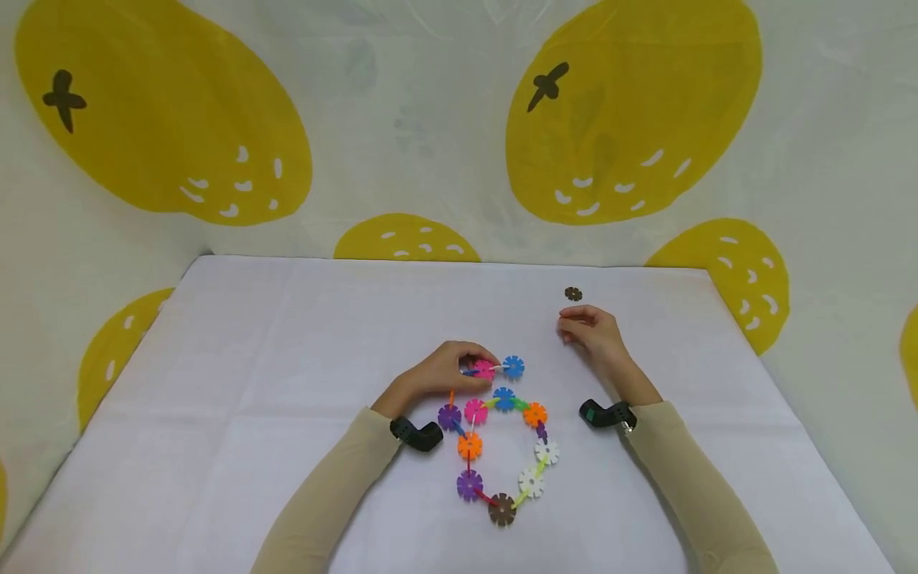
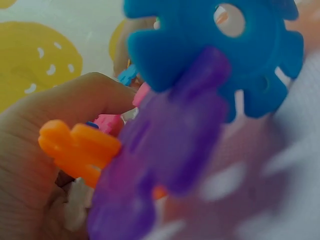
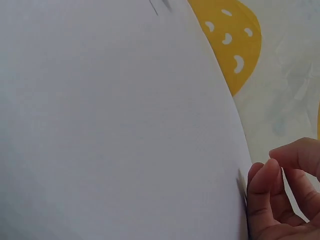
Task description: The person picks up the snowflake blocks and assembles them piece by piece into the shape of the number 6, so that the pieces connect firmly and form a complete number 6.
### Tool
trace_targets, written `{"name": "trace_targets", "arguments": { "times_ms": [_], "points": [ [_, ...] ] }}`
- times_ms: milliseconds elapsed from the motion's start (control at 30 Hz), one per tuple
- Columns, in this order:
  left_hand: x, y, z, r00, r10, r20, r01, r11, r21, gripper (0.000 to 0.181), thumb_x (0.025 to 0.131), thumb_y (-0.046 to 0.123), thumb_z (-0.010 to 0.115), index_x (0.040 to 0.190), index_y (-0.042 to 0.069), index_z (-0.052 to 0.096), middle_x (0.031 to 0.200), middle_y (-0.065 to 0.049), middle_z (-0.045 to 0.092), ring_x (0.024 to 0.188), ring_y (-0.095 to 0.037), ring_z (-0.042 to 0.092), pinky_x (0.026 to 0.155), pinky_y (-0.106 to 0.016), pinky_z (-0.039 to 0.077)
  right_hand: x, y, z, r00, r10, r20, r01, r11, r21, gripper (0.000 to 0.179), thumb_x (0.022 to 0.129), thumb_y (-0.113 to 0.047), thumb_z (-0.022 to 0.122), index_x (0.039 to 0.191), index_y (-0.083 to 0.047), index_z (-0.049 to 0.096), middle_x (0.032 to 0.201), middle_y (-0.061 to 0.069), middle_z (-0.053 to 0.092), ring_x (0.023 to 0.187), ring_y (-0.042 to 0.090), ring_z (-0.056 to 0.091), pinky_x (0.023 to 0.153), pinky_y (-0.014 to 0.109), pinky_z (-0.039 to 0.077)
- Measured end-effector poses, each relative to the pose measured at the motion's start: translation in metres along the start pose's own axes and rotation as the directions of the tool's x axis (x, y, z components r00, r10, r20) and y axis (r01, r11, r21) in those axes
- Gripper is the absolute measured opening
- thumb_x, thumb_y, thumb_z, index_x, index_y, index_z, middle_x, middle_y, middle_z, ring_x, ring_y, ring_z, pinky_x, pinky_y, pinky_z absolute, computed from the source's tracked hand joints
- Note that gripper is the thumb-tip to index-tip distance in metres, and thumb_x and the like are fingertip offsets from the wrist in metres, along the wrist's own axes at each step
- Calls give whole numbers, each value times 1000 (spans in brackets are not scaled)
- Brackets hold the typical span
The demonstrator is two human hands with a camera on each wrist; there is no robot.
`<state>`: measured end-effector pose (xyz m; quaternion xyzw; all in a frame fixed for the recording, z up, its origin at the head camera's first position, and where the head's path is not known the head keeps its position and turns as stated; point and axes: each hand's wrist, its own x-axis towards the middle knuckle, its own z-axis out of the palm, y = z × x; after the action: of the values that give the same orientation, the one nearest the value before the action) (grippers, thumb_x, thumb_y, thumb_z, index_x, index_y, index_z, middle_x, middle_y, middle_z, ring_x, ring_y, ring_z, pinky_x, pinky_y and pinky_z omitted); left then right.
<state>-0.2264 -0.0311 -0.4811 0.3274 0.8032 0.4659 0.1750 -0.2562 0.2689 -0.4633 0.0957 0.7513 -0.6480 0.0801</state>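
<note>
My left hand (image 1: 452,368) grips part of a chain of plastic snowflake discs, at a pink snowflake disc (image 1: 484,369). A blue snowflake disc (image 1: 513,367) sticks out past its fingertips, joined by a white piece. Below the hand, a purple snowflake disc (image 1: 449,418) and an orange piece (image 2: 77,150) belong to the chain. In the left wrist view, a purple disc (image 2: 165,135) and a blue disc (image 2: 175,45) hide much of the grip. My right hand (image 1: 591,331) has loosely bent fingers, with nothing visible between them, just short of a brown snowflake disc (image 1: 573,294).
Linked discs form a loop on the white table (image 1: 323,319), with orange, white, purple and brown discs (image 1: 502,509) among them. The loop lies between the two forearms. A patterned cloth (image 1: 416,119) stands behind the table's far edge.
</note>
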Motion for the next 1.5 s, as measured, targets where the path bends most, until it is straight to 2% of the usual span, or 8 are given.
{"name": "trace_targets", "arguments": {
  "times_ms": [200, 367, 533, 700, 833, 1100, 1300, 1500],
  "points": [
    [0, -2, 0, 1000, 6, 10, -6, 1000, 9, 34, 84, 20, 77, 116, 13, 71, 112, 0, 67, 89, -11, 50, 80, -22, 42, 9, 2, -5, 998, -32, -61, 36, 998, 60, 28, 89, 0, 68, 115, 6, 58, 87, -6, 65, 70, 6, 62, 67, 17, 53],
    [0, -1, 2, 1000, 3, 16, -3, 1000, 18, 35, 84, 21, 77, 117, 13, 71, 111, 0, 67, 87, -10, 48, 77, -21, 41, 19, 4, -10, 989, -28, -147, 43, 994, 102, 39, 85, 5, 69, 121, 10, 53, 88, -5, 61, 69, 4, 59, 63, 16, 51],
    [0, 2, 3, 1000, 7, 24, -8, 1000, 25, 34, 84, 20, 77, 117, 13, 71, 110, 0, 67, 85, -9, 48, 76, -20, 41, 30, 0, -14, 977, 27, -210, -8, 996, 91, 40, 85, 2, 71, 121, 6, 53, 85, -3, 53, 58, 3, 53, 54, 15, 47],
    [0, 3, 3, 999, 24, 23, -25, 999, 26, 34, 84, 20, 76, 117, 12, 71, 110, 0, 68, 84, -9, 48, 76, -20, 42, 39, -5, -18, 974, 80, -210, -81, 997, 5, 45, 88, -8, 71, 129, -1, 53, 88, -2, 50, 52, 1, 49, 47, 14, 42],
    [0, 5, 2, 999, 24, 23, -25, 999, 24, 33, 85, 20, 76, 117, 12, 70, 109, 0, 67, 84, -9, 49, 77, -21, 42, 46, -7, -21, 968, 95, -233, -115, 991, -73, 49, 89, -13, 71, 134, -5, 54, 84, -4, 50, 52, 0, 49, 47, 14, 42],
    [2, 5, 0, 1000, 2, 7, -2, 1000, 21, 33, 84, 21, 77, 116, 14, 71, 108, 3, 67, 85, -10, 49, 76, -21, 41, 52, -11, -19, 970, 79, -231, -127, 971, -202, 51, 87, -13, 73, 133, -3, 55, 91, 0, 45, 58, 1, 48, 51, 15, 43],
    [1, 4, 1, 1000, -14, -17, 14, 1000, 19, 33, 84, 25, 78, 114, 15, 72, 101, 5, 66, 83, -10, 48, 74, -21, 40, 47, -11, -15, 975, 64, -215, -109, 972, -206, 46, 83, -10, 77, 122, -1, 53, 94, -1, 49, 60, 1, 48, 52, 16, 43],
    [0, 5, 1, 999, -34, -29, 34, 999, 2, 40, 84, 29, 77, 121, 18, 67, 88, 4, 57, 78, -11, 46, 70, -21, 38, 38, -11, -14, 982, 70, -174, -93, 987, -129, 30, 89, -8, 71, 111, -3, 52, 79, -9, 59, 57, 1, 55, 52, 15, 45]
  ]
}}
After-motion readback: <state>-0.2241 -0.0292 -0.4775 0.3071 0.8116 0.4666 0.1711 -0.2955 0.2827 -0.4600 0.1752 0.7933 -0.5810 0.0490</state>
